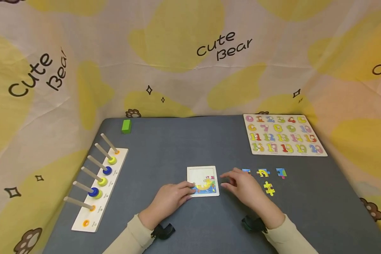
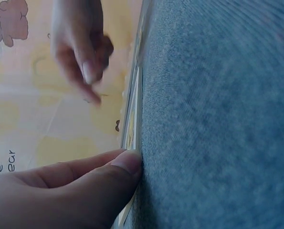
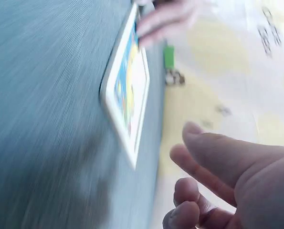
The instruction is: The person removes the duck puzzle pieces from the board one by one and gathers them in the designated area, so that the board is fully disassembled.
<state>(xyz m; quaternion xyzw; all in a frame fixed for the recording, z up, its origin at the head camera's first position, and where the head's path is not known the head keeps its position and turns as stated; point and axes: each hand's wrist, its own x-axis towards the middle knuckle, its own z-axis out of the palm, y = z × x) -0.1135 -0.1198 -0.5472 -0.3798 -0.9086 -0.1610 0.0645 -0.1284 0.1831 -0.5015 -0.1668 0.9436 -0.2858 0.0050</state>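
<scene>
A small white-framed jigsaw puzzle lies in the middle of the table, its lower part and right side filled with colourful pieces. My left hand grips its lower left corner, with the fingers over the frame and the thumb at the near edge. To the right of the frame, my right hand hovers with thumb and fingers apart and nothing between them. Beyond that hand lie loose pieces: a yellow piece, a yellow-and-blue piece, a blue-green piece and a partly hidden blue piece.
On the left stands a white peg board with upright wooden pegs and several blue and yellow rings. A green block sits at the back left. The number puzzle board lies at the back right. Patterned cloth walls border the table.
</scene>
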